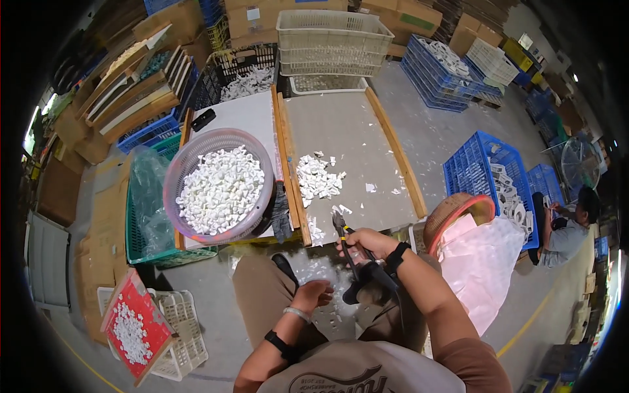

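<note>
My right hand (370, 245) is closed round cutting pliers (340, 224) with dark jaws and black-and-yellow handles. The jaws point away from me, over the near edge of the grey board (357, 164). Small white plastic pieces (319, 178) lie heaped on the board's left side, with a few more near the jaws. Over my lap, my left hand (313, 295) is held low with curled fingers; whatever may be in them is hidden. To the left stands a round pinkish basket (171, 190) full of small white parts (221, 187).
Wooden strips (396, 154) edge the board. A dark glove (282, 213) hangs beside the basket. Blue crates (488, 170) and a red bowl (481, 208) with pink sheeting (481, 268) stand right. A red tray (139, 308) of white bits lies lower left. A person (570, 229) sits far right.
</note>
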The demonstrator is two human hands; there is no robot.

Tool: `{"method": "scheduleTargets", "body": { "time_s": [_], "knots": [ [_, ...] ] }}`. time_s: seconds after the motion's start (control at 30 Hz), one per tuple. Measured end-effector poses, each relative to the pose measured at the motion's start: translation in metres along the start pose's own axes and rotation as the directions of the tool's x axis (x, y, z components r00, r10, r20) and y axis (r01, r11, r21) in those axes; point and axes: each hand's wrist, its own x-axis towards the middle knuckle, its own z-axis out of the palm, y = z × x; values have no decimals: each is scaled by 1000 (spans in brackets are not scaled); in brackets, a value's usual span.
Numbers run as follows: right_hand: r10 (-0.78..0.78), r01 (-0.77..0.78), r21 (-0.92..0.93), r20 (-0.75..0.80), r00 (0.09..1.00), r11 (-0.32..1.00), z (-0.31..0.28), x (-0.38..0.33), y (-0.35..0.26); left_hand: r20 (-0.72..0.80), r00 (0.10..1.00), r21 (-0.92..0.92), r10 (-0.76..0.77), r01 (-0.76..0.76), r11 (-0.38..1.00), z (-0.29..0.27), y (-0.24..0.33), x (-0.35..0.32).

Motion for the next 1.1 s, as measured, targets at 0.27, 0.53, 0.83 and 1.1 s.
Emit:
{"method": "scheduleTargets", "body": {
  "time_s": [0.27, 0.53, 0.83, 1.1],
  "knots": [
    [-107, 33, 321, 217, 970, 947, -16, 29, -13, 8, 1000, 5, 5, -6, 1000, -2, 3, 9],
    [-107, 5, 379, 249, 963, 925, -14, 51, -27, -64, 998, 24, -8, 10, 1000, 1, 22, 11],
    [-166, 65, 424, 206, 964, 903, -6, 11, 0, 355, 794, 429, 494, -608, 668, -38, -52, 76],
    [81, -51, -208, 134, 988, 977, 35, -66, 44, -141, 887, -84, 440, -453, 887, 31, 38, -10]
  ]
}}
